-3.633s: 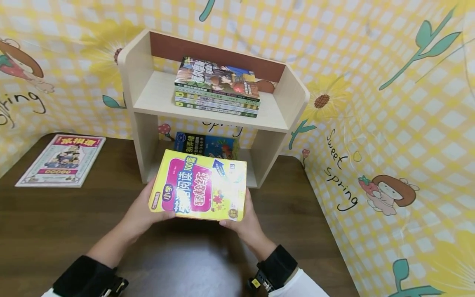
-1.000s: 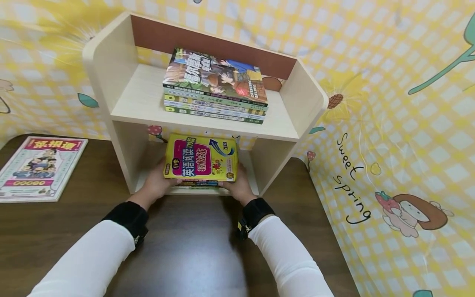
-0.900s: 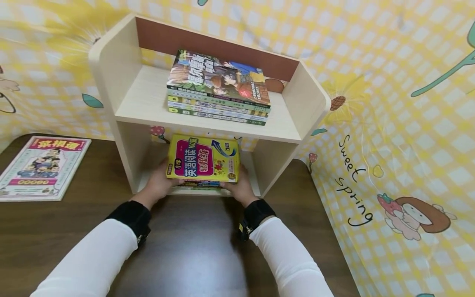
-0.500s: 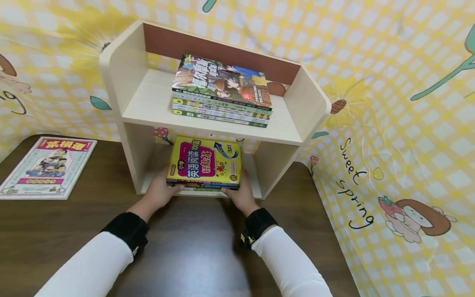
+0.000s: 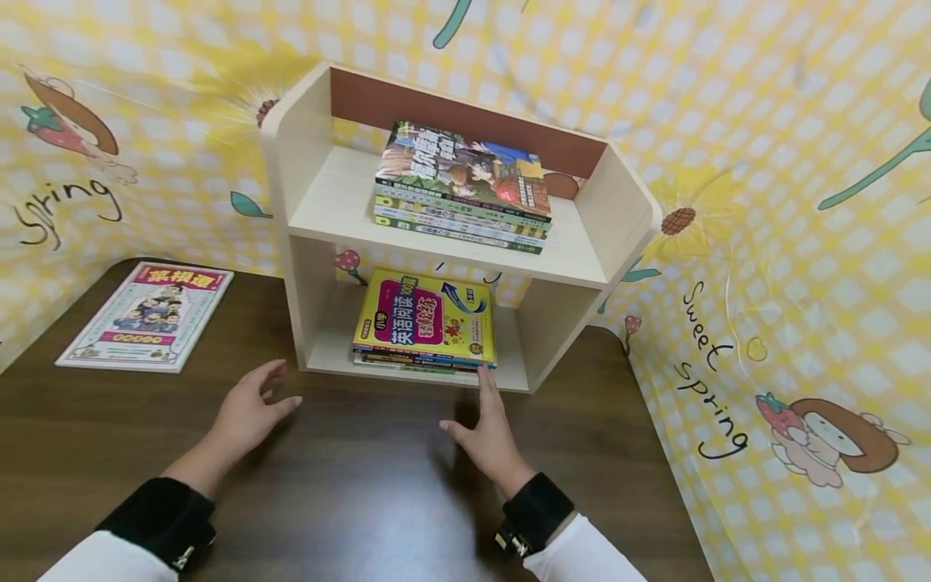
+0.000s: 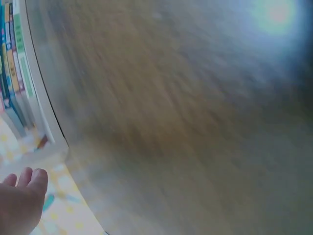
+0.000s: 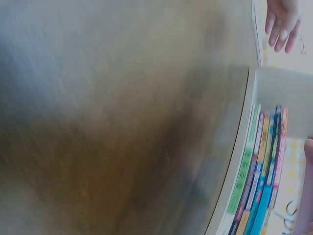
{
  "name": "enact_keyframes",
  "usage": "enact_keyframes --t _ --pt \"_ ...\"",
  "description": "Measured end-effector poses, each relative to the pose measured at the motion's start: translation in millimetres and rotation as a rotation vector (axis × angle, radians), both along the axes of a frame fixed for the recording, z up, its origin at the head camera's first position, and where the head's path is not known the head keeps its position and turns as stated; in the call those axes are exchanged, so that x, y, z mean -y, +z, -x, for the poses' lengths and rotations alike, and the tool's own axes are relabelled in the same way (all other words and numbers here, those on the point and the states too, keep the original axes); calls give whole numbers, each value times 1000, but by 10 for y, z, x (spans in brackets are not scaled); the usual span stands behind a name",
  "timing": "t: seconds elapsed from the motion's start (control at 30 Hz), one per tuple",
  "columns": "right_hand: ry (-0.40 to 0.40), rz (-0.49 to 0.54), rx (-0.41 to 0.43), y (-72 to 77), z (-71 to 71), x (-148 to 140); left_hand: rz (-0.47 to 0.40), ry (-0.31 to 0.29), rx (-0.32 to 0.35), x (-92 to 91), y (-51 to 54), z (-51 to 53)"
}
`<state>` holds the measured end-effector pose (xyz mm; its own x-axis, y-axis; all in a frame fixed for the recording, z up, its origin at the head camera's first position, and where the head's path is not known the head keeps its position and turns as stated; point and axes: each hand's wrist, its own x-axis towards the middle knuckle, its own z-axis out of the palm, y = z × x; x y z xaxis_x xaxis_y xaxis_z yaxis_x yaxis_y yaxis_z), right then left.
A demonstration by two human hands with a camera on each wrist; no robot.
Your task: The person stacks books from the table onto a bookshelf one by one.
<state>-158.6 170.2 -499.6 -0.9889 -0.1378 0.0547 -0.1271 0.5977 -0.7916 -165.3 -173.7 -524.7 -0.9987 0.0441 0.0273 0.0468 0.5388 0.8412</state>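
Note:
A yellow book (image 5: 429, 315) with a pink panel lies flat on top of a stack of thinner books on the shelf's lower level. My right hand (image 5: 496, 440) is at the stack's front right corner. Its fingers are extended and the thumb spread; whether the fingertips touch the books, I cannot tell. My left hand (image 5: 246, 414) hovers over the table left of the shelf, fingers loosely bent and holding nothing. The right wrist view shows the stack's spines (image 7: 259, 171) side-on. Only part of the left hand (image 6: 22, 203) enters the left wrist view.
A small pale wooden shelf (image 5: 313, 299) stands at the back of the dark table (image 5: 349, 485). Another book stack (image 5: 465, 182) rests on its upper level. At the left lies a thin booklet (image 5: 149, 315). Yellow checked cloth (image 5: 785, 307) covers the walls behind and to the right.
The yellow book was carried into the lower level and set on the stack there. Both hands have let go; the left has drawn back leftward, the right slightly toward me.

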Motion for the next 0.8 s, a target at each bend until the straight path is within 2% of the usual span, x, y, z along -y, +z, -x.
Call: enact_keyframes --t 0.23,0.4,0.57,0.67,0.8 --pt "51 -35 14 -79 -263 115 10 90 40 234 -32 45" --pt "79 -121 32 -81 -476 190 122 173 20 501 -79 122" --pt "116 -201 40 -47 -655 195 217 223 -18 830 -63 276" --pt "159 -253 67 -54 -766 190 264 269 -7 1021 -58 348" --pt "208 -275 135 -94 -917 201 332 342 29 1246 -77 378"
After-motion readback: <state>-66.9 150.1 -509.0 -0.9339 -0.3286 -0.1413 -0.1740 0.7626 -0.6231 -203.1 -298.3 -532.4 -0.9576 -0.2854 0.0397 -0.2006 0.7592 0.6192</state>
